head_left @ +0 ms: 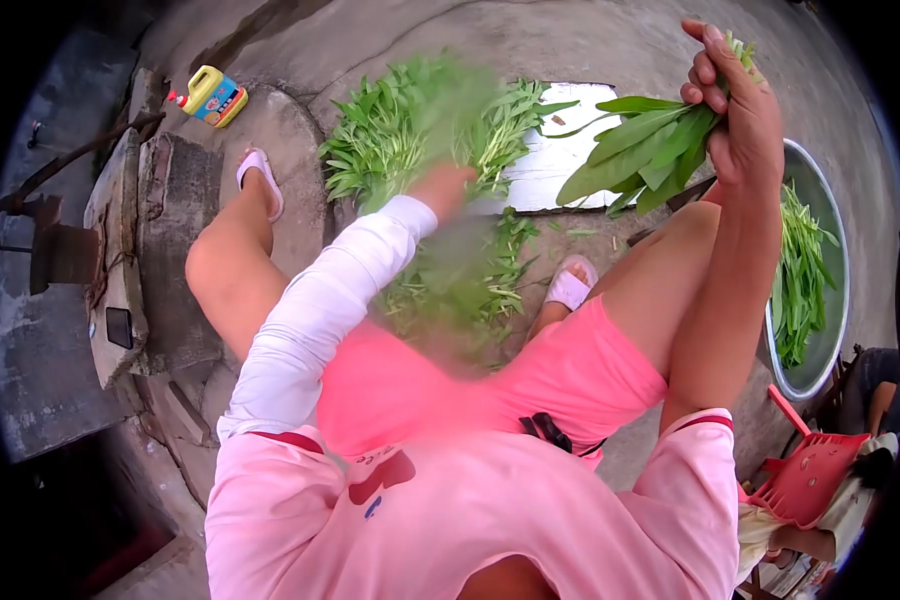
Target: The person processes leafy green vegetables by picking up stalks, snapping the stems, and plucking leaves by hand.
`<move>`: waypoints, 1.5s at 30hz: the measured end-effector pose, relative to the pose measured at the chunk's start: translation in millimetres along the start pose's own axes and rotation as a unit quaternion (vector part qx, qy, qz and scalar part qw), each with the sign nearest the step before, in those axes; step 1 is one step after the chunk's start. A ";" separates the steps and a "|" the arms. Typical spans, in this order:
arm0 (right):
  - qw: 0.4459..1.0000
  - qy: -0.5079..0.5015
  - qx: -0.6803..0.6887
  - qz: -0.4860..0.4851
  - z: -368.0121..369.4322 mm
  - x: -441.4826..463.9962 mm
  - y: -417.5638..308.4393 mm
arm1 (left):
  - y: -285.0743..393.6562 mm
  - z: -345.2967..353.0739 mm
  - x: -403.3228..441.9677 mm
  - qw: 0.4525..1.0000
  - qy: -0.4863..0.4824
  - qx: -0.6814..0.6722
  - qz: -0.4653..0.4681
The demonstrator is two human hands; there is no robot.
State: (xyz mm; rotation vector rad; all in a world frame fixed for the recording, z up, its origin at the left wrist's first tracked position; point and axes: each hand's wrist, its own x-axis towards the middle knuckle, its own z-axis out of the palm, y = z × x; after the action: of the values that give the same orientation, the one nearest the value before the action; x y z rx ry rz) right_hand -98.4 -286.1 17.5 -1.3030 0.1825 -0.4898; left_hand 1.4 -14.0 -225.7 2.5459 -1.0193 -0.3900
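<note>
Raised at the upper right, my right hand is closed round the stems of a bunch of leafy greens, whose broad leaves point down to the left. My left hand, its arm in a white sleeve, is blurred at the near edge of a large pile of greens; its fingers are not clear. A white board lies on the ground beside the pile, partly under the held leaves. More greens lie between my legs, partly smeared by a blur.
At the right stands a metal basin holding long cut greens. A yellow jug is at the upper left, and a black flat object lies on the stone ledge. A red plastic chair is at the lower right.
</note>
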 end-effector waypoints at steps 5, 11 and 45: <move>1.000 -0.015 -0.011 -0.006 4.4 -6.6 -0.5 | 2.2 18.5 -6.6 0.989 0.013 0.148 0.018; 0.996 -0.025 -0.076 -0.024 17.4 -15.0 5.1 | -18.3 -60.8 13.4 0.955 0.280 -0.097 -0.012; 0.906 -0.304 -0.032 0.293 120.1 -62.4 60.0 | 61.6 -202.9 -80.1 0.761 0.094 -0.642 0.005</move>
State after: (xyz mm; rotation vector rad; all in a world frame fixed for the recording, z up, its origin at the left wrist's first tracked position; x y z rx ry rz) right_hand -91.1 -142.2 -16.4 -1.3283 0.0580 0.4459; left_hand -14.0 48.6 -8.3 1.2653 -0.3782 -0.5496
